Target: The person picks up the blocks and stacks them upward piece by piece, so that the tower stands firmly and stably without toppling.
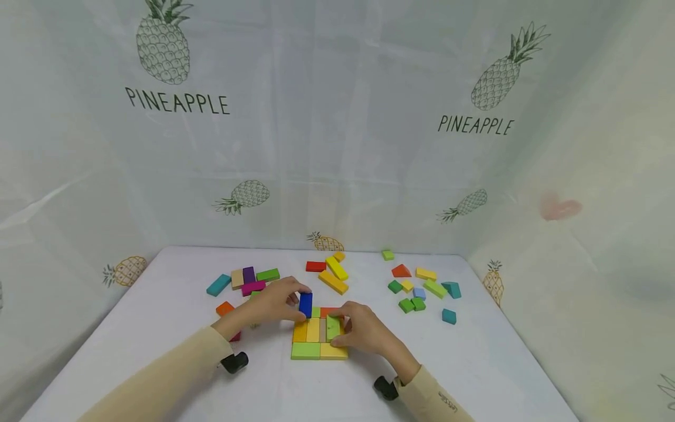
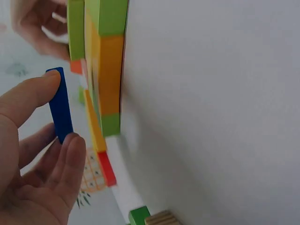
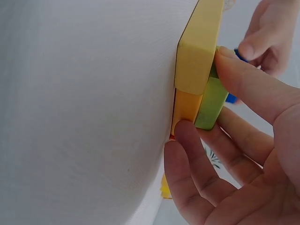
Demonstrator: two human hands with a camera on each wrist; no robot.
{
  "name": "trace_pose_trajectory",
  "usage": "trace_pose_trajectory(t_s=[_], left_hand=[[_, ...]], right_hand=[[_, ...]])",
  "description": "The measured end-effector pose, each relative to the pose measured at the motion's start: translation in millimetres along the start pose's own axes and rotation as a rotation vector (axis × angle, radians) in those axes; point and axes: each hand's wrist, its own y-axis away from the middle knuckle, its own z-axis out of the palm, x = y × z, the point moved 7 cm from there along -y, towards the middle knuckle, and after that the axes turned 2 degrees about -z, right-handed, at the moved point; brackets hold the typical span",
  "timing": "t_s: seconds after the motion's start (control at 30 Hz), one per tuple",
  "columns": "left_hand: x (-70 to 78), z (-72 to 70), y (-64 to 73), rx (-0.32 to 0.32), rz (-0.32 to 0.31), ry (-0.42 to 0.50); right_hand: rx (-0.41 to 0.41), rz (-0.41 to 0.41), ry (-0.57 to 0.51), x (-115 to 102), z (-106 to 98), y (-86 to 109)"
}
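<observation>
In the head view my left hand (image 1: pixel 278 300) pinches a blue block (image 1: pixel 306 305) between thumb and fingers, above the back left corner of a flat layout of coloured blocks. The left wrist view shows this blue block (image 2: pixel 60 105) held by its ends, apart from the layout. My right hand (image 1: pixel 362 331) grips a light green block (image 1: pixel 333 328) at the layout's right side. Seen from the right wrist, the green block (image 3: pixel 213 103) sits at the layout's top, thumb on one end, while two fingertips touch the orange-yellow block (image 3: pixel 186 107) beneath. A pale yellow block (image 1: pixel 334 352) forms the front right corner.
Loose blocks lie left, including a teal one (image 1: pixel 218 285) and a magenta one (image 1: pixel 253 288). Behind the layout are yellow (image 1: pixel 333 282) and red (image 1: pixel 316 266) blocks. Several more, with a red triangle (image 1: pixel 401 271), are scattered at right. A pineapple-print curtain (image 1: pixel 337 146) hangs behind.
</observation>
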Motion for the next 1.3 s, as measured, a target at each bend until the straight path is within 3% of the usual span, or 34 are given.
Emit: trace_pose_trajectory(t_s=[0.2,0.47,1.3], left_hand=[[13.2,16.5,19.3,-0.029,0.03,-0.007],[15.1,29.0,32.1,-0.016,0.031,-0.002],[21.5,28.4,37.6,-0.019,0.005,-0.046]], right_hand=[[0.004,0.001,-0.009,0,0,1.3],[0.003,0.0,-0.008,-1,1,1.5],[-0.019,-0.027,0.011,0,1,0.3]])
